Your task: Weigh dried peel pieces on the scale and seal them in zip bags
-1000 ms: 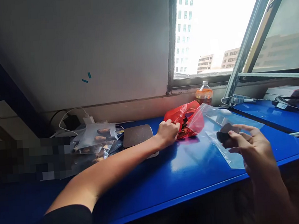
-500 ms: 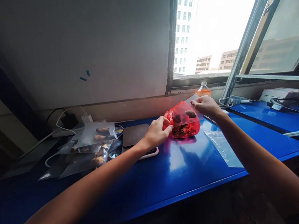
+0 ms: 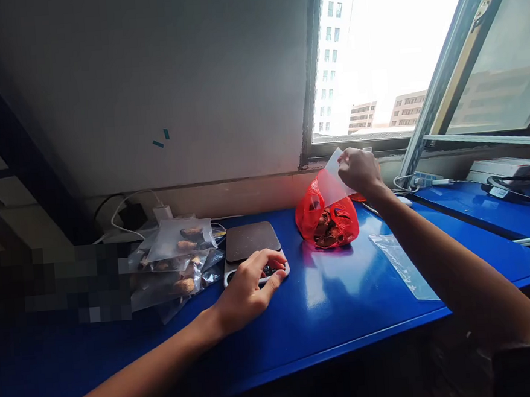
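Shifted since 0.5 s ago: left hand [image 3: 248,287], from the red bag [image 3: 306,218] to the front of the scale [image 3: 252,240]; right hand [image 3: 360,170], higher with the clear bag [image 3: 334,183]. Left hand partly open, fingers curled, gripping nothing visible; cannot tell if touching the scale. Right hand pinching the clear bag's upper edge, above the red bag near the counter's [image 3: 320,334] back edge. Probably light, limp, slippery; best held by that upper edge. Inside the red bag: brown pieces [image 3: 333,227], probably brittle. Left of the scale: stacked bags [image 3: 163,245] with brown lumps [image 3: 184,286]. Toward the counter's front edge: 1 flat bag [image 3: 403,267].
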Tool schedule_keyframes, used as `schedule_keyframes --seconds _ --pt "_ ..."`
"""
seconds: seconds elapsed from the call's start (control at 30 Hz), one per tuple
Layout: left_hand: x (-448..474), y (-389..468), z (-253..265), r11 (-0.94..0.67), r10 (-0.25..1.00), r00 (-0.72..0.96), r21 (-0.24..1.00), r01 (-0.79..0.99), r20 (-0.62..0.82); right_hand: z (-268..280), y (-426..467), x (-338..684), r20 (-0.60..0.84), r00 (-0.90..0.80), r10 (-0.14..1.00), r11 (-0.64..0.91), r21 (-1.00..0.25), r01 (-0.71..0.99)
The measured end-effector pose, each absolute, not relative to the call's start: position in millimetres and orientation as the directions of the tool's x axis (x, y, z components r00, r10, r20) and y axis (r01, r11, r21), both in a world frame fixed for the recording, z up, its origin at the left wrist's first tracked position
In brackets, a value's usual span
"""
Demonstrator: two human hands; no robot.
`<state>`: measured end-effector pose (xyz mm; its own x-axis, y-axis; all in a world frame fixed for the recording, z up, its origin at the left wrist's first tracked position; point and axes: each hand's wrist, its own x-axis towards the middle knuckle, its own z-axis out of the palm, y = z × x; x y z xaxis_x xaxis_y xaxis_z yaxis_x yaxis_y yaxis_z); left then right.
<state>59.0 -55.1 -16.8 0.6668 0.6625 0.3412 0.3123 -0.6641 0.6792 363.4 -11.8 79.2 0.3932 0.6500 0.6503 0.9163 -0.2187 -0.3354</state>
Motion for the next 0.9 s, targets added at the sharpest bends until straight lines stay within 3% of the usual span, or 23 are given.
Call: schedule_keyframes --seconds 0.2,0.33,0.4,0.47,0.57,0.67,0.8,0.9 --pt "60.2 -60.7 -12.7 -0.652 0.643 0.692 0.708 0.270 0.328 108.3 -62.2 357.7 0.747 0.447 0.492 -0.136 -0.441 0.887" --pt "59.9 -58.0 -11.9 -0.489 0.638 0.727 0.863 0.128 0.254 102.3 -92.4 309.8 0.858 0.423 0.291 0.266 -0.497 0.826" --pt "57.6 -50.2 -9.1 -0.336 0.673 0.698 0.942 -0.006 0.244 81.6 -97.4 277.9 0.857 0.435 0.274 0.469 -0.515 0.718" --pt "53.4 -39.3 -3.7 -0.231 0.769 0.583 0.964 -0.129 0.262 53.1 -95.8 249.5 0.816 0.416 0.402 0.569 -0.578 0.585" --pt "44.6 -22.8 7.0 -0.245 0.918 0.265 0.947 -0.208 0.295 14.6 -86.6 226.1 0.727 0.250 0.640 0.572 -0.667 0.477" --pt "36.8 -11.9 13.9 -0.285 0.947 0.084 0.932 -0.224 0.310 1.9 -76.0 230.8 0.673 0.120 0.730 0.587 -0.707 0.395" --pt "35.3 -12.6 9.7 -0.304 0.917 0.213 0.937 -0.174 0.337 15.3 -66.5 266.9 0.571 0.142 0.809 0.538 -0.815 0.213" --pt "40.2 -22.0 1.8 -0.330 0.865 0.377 0.942 -0.068 0.331 21.5 -64.1 289.3 0.506 0.142 0.851 0.462 -0.849 0.256"
